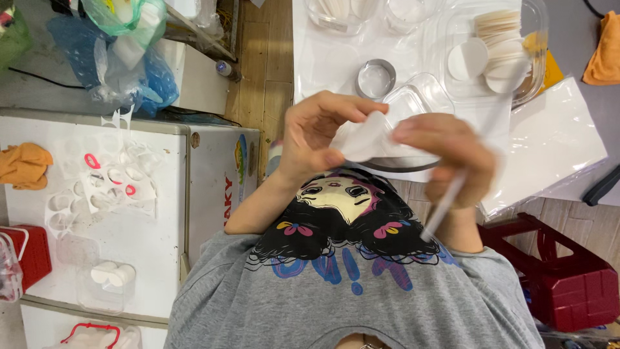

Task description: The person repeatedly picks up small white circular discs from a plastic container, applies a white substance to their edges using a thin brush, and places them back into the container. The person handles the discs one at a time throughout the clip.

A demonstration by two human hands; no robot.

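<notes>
- The left hand (316, 132) pinches a thin, floppy white disc (367, 139), thumb and fingers closed on the disc's left part, holding it up in the air above the person's chest.
- The right hand (449, 155) meets the same disc from the other side, fingertips touching its right edge. That hand is also closed around a long, thin translucent stick (452, 194).
- The stick slants from the upper right, near the tubs, down toward the person's grey shirt; its lower tip sits just below the right hand.
- The disc lies between the two hands, both equally close, its wide face turned roughly toward the camera.
- Just beyond the hands, a white-covered work table (310, 58) carries a clear plastic tray (420, 97) and a metal ring cutter (376, 79) beside it.
- Toward the table's far right edge, a clear tub (539, 39) holds a stack of white discs (497, 39).
- Well to the left stands a white chest cabinet (161, 213) with an orange cloth (24, 165) at its left edge.
- A dark red plastic stool (568, 284) sits at the lower right.
</notes>
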